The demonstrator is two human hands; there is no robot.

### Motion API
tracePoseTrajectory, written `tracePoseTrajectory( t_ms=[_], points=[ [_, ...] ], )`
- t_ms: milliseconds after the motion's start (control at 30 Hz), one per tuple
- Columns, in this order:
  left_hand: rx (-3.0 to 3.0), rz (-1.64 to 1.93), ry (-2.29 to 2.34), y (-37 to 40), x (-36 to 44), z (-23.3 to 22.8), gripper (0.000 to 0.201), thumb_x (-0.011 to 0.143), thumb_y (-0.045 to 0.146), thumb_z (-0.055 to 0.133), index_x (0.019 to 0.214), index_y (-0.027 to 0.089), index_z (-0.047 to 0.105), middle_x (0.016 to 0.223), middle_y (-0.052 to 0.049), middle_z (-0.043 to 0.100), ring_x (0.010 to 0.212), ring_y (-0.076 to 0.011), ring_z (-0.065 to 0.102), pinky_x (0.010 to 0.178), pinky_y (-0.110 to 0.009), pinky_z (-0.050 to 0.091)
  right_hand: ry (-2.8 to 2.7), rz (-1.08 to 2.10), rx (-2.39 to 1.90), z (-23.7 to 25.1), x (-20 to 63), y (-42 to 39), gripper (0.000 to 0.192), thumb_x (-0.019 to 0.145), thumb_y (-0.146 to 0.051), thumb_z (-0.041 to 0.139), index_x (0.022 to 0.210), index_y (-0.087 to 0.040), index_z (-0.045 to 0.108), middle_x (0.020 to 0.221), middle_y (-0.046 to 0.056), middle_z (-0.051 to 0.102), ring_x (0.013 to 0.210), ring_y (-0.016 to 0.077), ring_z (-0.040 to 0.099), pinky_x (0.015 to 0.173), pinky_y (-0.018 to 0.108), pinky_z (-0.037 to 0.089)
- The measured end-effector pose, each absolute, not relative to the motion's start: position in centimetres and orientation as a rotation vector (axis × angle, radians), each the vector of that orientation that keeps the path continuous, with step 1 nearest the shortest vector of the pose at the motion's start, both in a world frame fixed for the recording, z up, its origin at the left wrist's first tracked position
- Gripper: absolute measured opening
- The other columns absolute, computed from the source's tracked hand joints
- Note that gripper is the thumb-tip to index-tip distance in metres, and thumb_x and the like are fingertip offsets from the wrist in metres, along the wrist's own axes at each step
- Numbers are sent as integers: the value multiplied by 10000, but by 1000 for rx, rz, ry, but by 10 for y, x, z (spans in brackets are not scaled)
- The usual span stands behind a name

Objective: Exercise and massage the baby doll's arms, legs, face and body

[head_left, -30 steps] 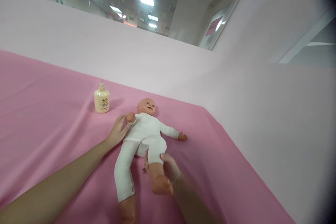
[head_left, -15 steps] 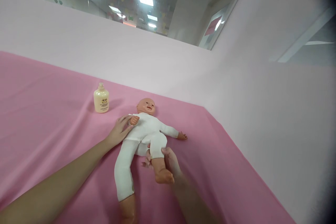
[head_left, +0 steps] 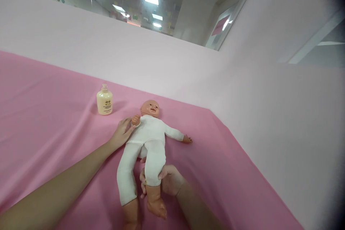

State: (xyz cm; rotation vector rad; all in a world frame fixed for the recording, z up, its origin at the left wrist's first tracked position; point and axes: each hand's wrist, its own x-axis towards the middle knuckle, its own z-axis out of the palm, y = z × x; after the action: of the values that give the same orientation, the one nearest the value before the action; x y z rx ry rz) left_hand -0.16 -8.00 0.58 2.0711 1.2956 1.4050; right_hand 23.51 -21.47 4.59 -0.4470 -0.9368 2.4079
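A baby doll (head_left: 149,127) in a white suit lies on its back, head toward the wall, on a pink sheet (head_left: 205,172). My left hand (head_left: 121,134) is closed round its bent arm on the left, thumb in front, other fingers partly hidden behind. The doll's small fist shows above my thumb. Lower down, my right hand (head_left: 172,180) wraps round the doll's leg on the right just below the knee, with fingertips showing on the inner side. The doll's other leg lies stretched toward me, its foot cut off by the frame. Its other arm is spread out to the right.
A cream pump bottle (head_left: 104,101) stands upright on the sheet, left of the doll's head. A white wall (head_left: 161,64) runs along the back and right side, with a window (head_left: 151,0) above showing ceiling lights.
My right hand has moved down toward me with the doll's leg, which was bent up and is now straighter. My left hand stays at the doll's arm.
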Motion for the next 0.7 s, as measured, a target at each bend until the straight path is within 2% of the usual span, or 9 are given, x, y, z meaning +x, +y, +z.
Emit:
tracePoseTrajectory(
  t_ms=[100,233,433,533,700],
  points=[
    [2076,1384,1297,-81,-2,8,398,1008,474,448,1262,214,612,1249,-122,680,1159,-296,593,1090,-516,443,-913,2378,-397,45,236,-214,584,553,-247,533,1132,-191,587,852,44,649,825,242,651,834,456,528],
    [2078,1387,1301,-82,-2,7,388,1007,469,453,1260,225,617,1269,-119,678,1188,-300,588,1098,-516,443,-917,2316,-351,42,239,-212,624,599,-297,522,1214,-200,559,792,27,625,707,219,612,681,387,513],
    [2089,1396,1286,-79,-2,2,422,1010,493,458,1311,235,603,1351,-119,656,1267,-305,563,1145,-530,414,-759,2179,-418,42,248,-204,523,711,-383,596,1193,-181,613,802,11,592,619,139,481,511,242,368],
    [2095,1391,1289,-80,-3,0,439,1009,495,461,1336,238,600,1385,-121,642,1298,-313,550,1157,-539,406,-655,2121,-418,47,255,-200,480,773,-419,671,1184,-173,632,855,5,596,625,98,435,492,192,324],
    [2097,1376,1282,-82,-3,2,437,1010,480,463,1343,234,602,1397,-118,634,1307,-308,543,1165,-540,398,-686,2123,-560,56,255,-203,451,846,-495,723,1180,-205,637,916,11,643,640,98,500,496,190,379]
  ],
)
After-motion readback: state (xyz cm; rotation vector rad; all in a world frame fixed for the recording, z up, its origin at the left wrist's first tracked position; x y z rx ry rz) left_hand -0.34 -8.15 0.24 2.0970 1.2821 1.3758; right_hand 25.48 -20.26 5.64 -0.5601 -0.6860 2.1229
